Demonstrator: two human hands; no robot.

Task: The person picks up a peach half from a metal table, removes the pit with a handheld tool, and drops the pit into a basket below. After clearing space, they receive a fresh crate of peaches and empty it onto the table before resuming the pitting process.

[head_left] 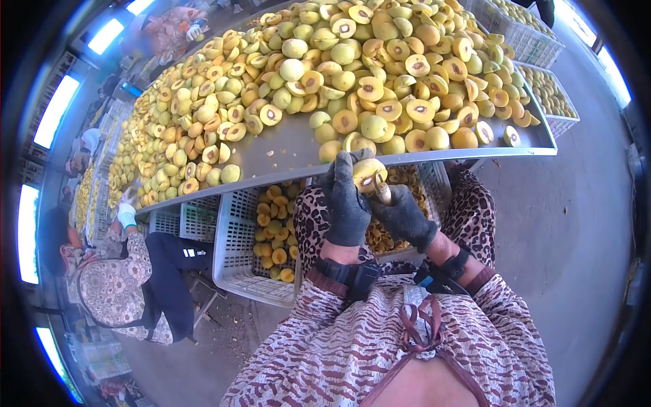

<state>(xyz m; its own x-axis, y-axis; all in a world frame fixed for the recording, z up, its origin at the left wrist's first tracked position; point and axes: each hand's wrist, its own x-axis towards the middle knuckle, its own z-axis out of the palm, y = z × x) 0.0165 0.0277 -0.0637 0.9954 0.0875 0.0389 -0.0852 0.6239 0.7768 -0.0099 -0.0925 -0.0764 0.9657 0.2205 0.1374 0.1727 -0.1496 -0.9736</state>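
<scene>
At the near edge of the metal table, my left hand [347,200], in a dark glove, is closed round a yellow peach half [368,174] with its cut face turned to my right. My right hand [405,216], also gloved, grips a small pitting tool by its light wooden handle [384,194]. The tool's tip meets the cut face at the pit; its blade is mostly hidden. Just beyond my hands, halved peaches [352,88] are heaped on the table, many with brown pits showing.
The metal table's rim [434,156] runs across in front of me. Below it stand a white crate [230,234] of pitted halves and another container of cut pieces [390,239] between my knees. A co-worker [119,285] sits at left. More full crates [549,95] stand at right.
</scene>
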